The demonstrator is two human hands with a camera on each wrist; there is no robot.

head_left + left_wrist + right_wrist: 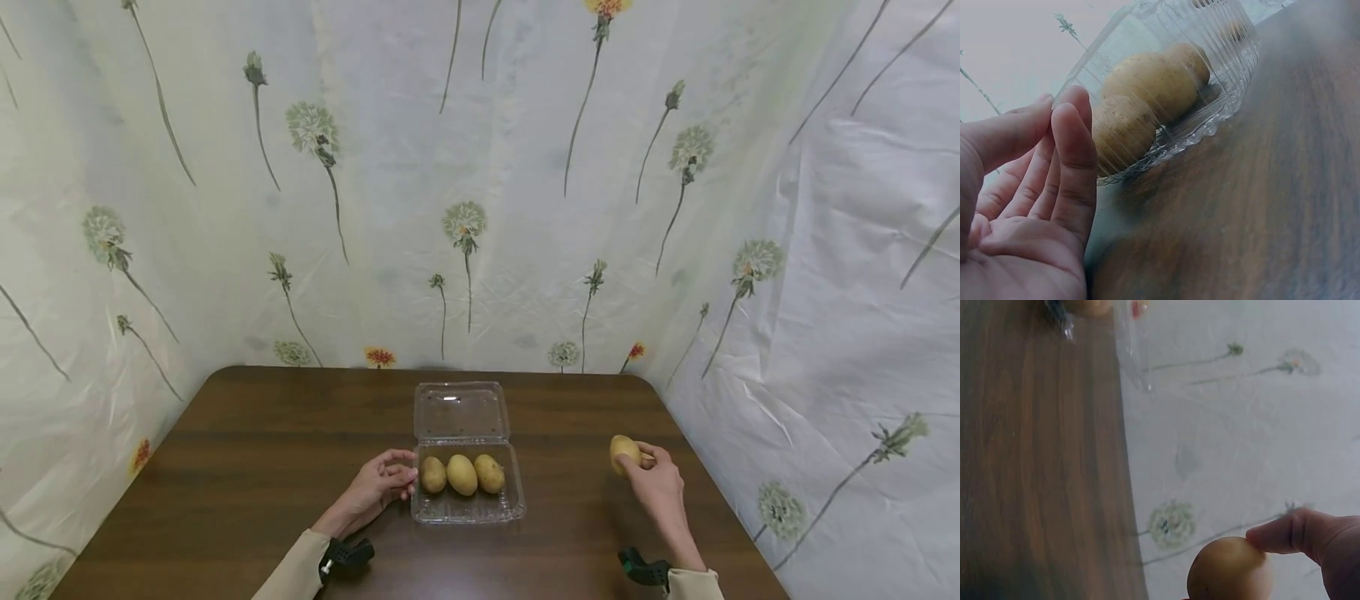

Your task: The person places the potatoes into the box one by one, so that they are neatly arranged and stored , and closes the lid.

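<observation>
A clear plastic clamshell container lies on the table with its lid folded back. Three potatoes sit side by side in its base. My left hand pinches the container's left rim between thumb and fingertips; the left wrist view shows that grip close up, with potatoes behind the ribbed wall. Off to the right, my right hand holds another potato between thumb and fingers, above the tabletop. In the right wrist view only the thumb shows against this potato; the fingers are mostly hidden.
The dark wooden table has rounded far corners. A flower-printed curtain hangs behind it and along both sides. Each wrist wears a black strap mount, the left one close to the table's surface.
</observation>
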